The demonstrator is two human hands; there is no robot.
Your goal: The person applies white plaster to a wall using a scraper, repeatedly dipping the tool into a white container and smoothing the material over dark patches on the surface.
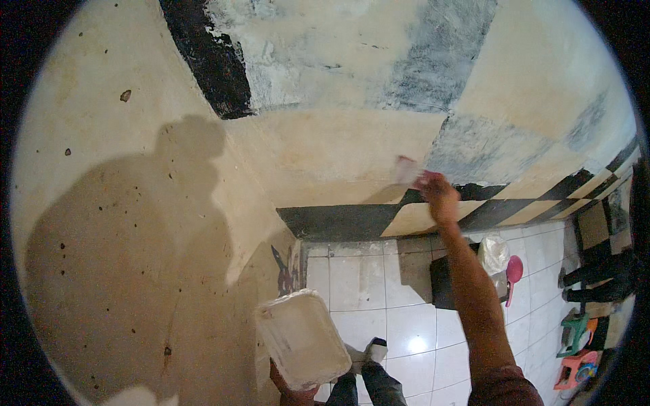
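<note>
My right hand [440, 196] is stretched out to the wall and closed round a putty knife [408, 170]. The putty knife has a reddish handle and a pale, smeared blade, slightly blurred, at the painted wall [338, 152]. That wall carries cream and black checks, with whitish filler smeared over several dark patches. Low on the left, my left hand [298, 394] grips the near edge of a white rectangular tub [308, 338], its fingers partly hidden beneath it. Pale paste coats the tub's inside and rim.
A pitted cream wall [122, 223] rises on the left, meeting the checked wall at a corner. On the white tiled floor [355, 281] stand a black bin [443, 284] and a pink dipper [514, 271]. Green [574, 333] and red [575, 369] stools and another person's dark-clothed legs [602, 277] are at the right.
</note>
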